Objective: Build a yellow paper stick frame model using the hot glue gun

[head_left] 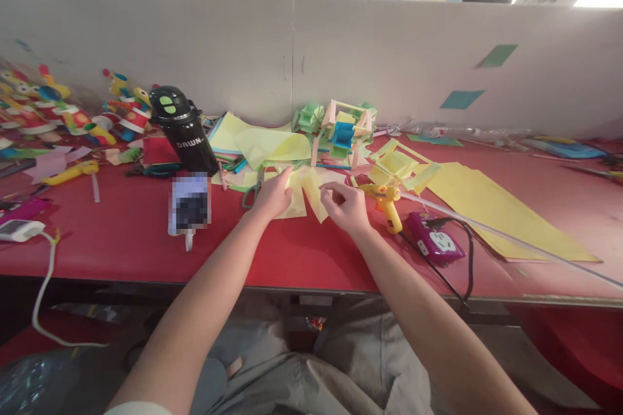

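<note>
Two hands: both lie on one yellow paper sheet [311,198] on the red table [121,233], near the front edge and about mid-width.
Left hand [273,198]: laid palm down on the left part of the sheet, fingers spread and loosely curled, pressing rather than gripping.
Right hand [344,206]: fingers bent inward, thumb and forefinger pinched on the sheet's right edge.
Scissors [253,191]: lying flat just left of the left hand, touching the paper's edge.
Glue gun [387,202]: yellow, on the table just right of the right hand, its black cord running to the purple power strip [435,241].
Black bottle [182,130]: the one container in reach, standing tilted behind and to the left of the hands, lid closed; its contents cannot be seen.
Paper model [341,133]: a green, pink and blue frame of strips behind the sheet, near the partition.
Large yellow sheets [491,207]: spread flat to the right, well apart from the hands.
Toy figures [58,110]: bright cluster at the far left.
</note>
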`<state>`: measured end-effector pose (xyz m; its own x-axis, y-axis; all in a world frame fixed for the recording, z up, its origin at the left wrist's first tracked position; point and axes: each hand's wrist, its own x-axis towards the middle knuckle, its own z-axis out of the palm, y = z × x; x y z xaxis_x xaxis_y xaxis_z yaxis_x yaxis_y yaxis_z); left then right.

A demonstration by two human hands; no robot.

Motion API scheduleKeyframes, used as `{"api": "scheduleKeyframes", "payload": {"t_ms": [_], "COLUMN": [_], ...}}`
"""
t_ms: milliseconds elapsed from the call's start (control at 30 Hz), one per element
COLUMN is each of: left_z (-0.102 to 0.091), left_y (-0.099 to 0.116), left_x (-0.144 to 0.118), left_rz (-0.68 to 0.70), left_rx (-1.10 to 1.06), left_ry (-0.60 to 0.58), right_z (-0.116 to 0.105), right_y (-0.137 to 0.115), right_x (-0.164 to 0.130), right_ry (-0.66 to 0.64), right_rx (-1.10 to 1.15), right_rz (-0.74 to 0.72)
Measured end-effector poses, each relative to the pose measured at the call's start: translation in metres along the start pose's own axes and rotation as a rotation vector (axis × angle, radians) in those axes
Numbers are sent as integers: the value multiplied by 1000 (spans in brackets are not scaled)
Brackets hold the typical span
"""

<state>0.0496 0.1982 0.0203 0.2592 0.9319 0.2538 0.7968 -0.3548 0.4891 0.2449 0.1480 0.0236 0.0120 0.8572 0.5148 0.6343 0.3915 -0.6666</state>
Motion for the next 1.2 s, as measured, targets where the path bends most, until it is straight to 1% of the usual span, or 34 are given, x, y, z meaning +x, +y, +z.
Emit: {"api": "scheduleKeyframes", "payload": {"t_ms": [100,167,233,367,467,533,600,733,767,833,900,933,1000,1067,1200], "left_z": [-4,-8,-14,-25,-29,-28,-24,-15,-13,-13,-14,-14,-16,-18,-23], "left_y": [0,3,8,17,19,19,19,23,25,27,27,27,25,23,19], "left_x": [4,5,5,1,-1,-2,-1,-2,-3,-5,-6,-7,-6,-4,0], "left_rz": [14,43,36,-79,-115,-107,-91,-27,-9,12,5,-4,-28,-86,-258], "left_rx": [-228,-417,-597,-908,-1061,-1110,-1111,-1020,-1016,-1028,-1045,-1055,-1097,-1156,-1243], "left_ry": [117,156,151,91,57,7,-27,3,-21,-118,-204,-219,-203,-160,-74], "right_z": [0,1,3,6,8,9,9,8,8,8,9,9,8,8,8], "right_y": [-2,-2,0,2,2,0,-2,-5,-5,-5,-4,-4,-4,-4,-3], "right_x": [2,3,5,5,4,3,3,3,3,3,4,5,6,7,7], "right_ry": [43,45,21,-65,-159,-212,-239,-267,-260,-228,-200,-195,-190,-202,-322], "right_rx": [39,77,112,187,268,330,425,620,633,624,608,614,657,709,777], "right_rz": [-86,-121,-123,-64,-7,33,69,141,162,197,233,254,298,317,328]}}
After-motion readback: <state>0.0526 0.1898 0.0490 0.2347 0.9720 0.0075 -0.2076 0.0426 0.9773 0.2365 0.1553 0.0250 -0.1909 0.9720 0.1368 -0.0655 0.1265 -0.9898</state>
